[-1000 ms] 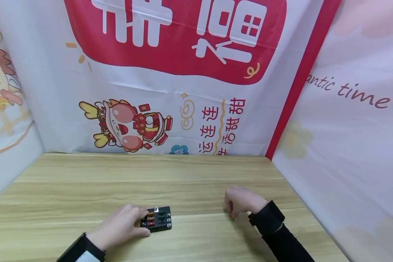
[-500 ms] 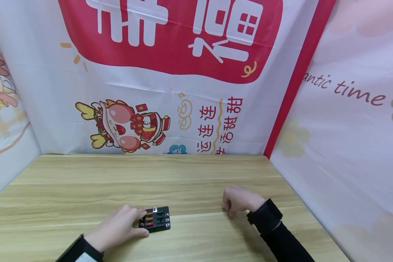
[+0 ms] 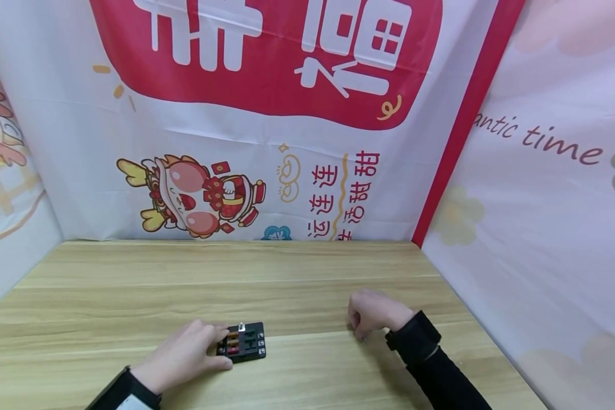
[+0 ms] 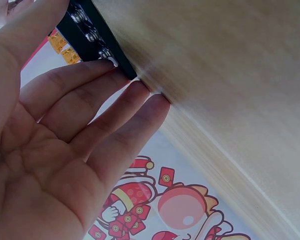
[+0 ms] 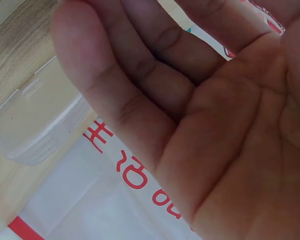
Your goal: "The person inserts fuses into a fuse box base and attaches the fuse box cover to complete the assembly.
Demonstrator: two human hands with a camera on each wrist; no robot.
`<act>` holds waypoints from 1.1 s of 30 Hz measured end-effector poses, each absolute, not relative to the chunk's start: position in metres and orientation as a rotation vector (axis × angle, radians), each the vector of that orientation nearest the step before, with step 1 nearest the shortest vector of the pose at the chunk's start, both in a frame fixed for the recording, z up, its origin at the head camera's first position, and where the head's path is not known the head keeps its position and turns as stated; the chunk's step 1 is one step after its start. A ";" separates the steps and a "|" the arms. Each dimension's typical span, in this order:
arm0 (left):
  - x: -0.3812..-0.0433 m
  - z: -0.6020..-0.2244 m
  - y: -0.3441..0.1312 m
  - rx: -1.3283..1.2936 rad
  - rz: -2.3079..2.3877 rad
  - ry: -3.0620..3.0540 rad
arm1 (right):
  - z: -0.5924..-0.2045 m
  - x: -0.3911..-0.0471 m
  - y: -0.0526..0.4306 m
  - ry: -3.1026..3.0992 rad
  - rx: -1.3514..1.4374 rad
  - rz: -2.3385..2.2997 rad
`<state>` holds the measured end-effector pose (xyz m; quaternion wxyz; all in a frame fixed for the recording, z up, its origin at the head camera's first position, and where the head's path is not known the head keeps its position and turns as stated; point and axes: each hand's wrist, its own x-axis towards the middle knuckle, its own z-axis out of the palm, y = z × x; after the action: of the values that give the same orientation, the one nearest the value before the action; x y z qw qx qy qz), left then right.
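Observation:
A black fuse block (image 3: 249, 343) with orange and red blade fuses and silver screw terminals lies on the wooden table. My left hand (image 3: 187, 352) grips its left end, the thumb at the near edge and the index finger at the far edge. The left wrist view has the block's (image 4: 104, 37) corner against the fingers, the others stretched out past it. To the right, my right hand (image 3: 376, 312) is low over the table, fingers bent downward. A clear plastic cover (image 5: 40, 112) shows just past its little finger in the right wrist view. Those fingertips are hidden; I cannot tell what they hold.
The wooden table (image 3: 200, 285) runs back to a printed white and red cloth (image 3: 266, 128). Another printed cloth (image 3: 538, 216) borders the right side, and a third (image 3: 10, 199) the left. Black bands (image 3: 415, 340) sit on both wrists.
The head view has shifted slightly, so everything appears a little further left. Both hands and the fuse block keep their places on the table.

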<state>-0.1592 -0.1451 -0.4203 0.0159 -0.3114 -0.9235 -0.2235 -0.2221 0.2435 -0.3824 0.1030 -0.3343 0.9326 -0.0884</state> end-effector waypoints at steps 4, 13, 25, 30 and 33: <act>-0.159 -0.420 -0.145 -0.965 -0.686 -2.873 | -0.381 -0.220 0.243 2.771 -0.947 -0.266; -0.158 -0.420 -0.145 -0.937 -0.714 -2.909 | -0.382 -0.217 0.244 2.771 -0.828 -0.353; -0.158 -0.420 -0.145 -0.947 -0.726 -2.900 | -0.380 -0.219 0.244 2.745 -0.819 -0.291; -0.158 -0.420 -0.145 -0.956 -0.732 -2.901 | -0.381 -0.220 0.244 2.777 -0.911 -0.190; -0.159 -0.420 -0.146 -0.954 -0.737 -2.909 | -0.381 -0.219 0.244 2.782 -0.937 -0.134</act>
<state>-0.1587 -0.1456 -0.4201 -0.0036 -0.3029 -0.9238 -0.2341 -0.2193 0.2437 -0.3807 0.1013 -0.3172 0.9418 -0.0453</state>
